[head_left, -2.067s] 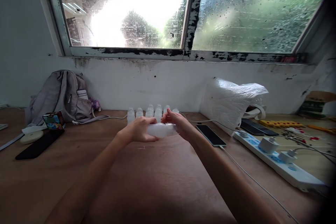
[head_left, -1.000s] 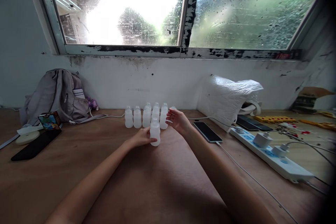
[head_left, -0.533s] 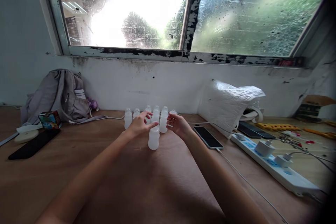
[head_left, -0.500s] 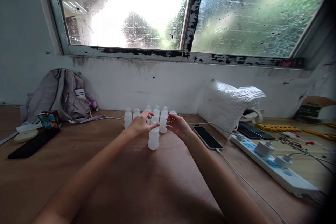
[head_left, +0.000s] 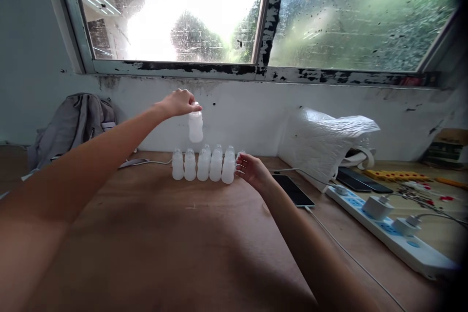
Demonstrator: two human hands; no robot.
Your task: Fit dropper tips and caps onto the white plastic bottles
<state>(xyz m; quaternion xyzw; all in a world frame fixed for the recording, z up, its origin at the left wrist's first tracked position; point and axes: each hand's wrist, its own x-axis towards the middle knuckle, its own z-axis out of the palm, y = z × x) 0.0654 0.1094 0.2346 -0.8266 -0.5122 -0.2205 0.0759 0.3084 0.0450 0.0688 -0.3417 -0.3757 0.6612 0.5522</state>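
Observation:
Raised in front of the wall, my left hand (head_left: 181, 103) pinches a frosted white plastic bottle (head_left: 196, 127) by its top. The bottle hangs upright above the table. Below it, several matching bottles (head_left: 204, 165) stand upright in a row near the wall. My right hand (head_left: 252, 170) is at the right end of this row, its fingers loosely curved and slightly apart. Behind those fingers another bottle is mostly hidden; whether they touch it is unclear.
A phone (head_left: 293, 190) on a charging cable lies right of my right forearm, beside a white power strip (head_left: 389, 234). Behind them stands a white padded bag (head_left: 314, 146). A grey backpack (head_left: 76, 122) leans against the wall at left, under the window.
My left hand has taken hold of the front bottle and lifted it up and to the left, above the row. My right hand stays near the row's right end.

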